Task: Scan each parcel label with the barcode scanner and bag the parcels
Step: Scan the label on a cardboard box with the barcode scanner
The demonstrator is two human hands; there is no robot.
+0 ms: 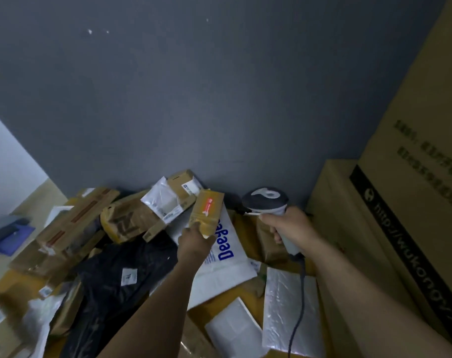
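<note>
Left grip closed on one small brown parcel — fingers round its lower end, parcel raised and tilted above the heap. One red light patch sits on its upper face. Right grip wrapped round the handle of the one barcode scanner. The scanner head is turned toward the parcel, near it, not touching. One grey cable drops from the handle base along my right forearm.

Under the held parcel: one white mailer with blue lettering. Left of it, one black poly bag carrying one white label. Right of the mailer, one shiny clear-wrapped flat parcel; just beside that, one plain white packet.

Behind and to the left — a heap of brown cardboard parcels. I count at least four; blur stops an exact number. One clear bag lies on the back of that heap.

Right side: two big cartons, the lower one in front with a black printed band, the taller one behind it. Grey wall behind everything. One blue item at far left, too blurred to identify.
</note>
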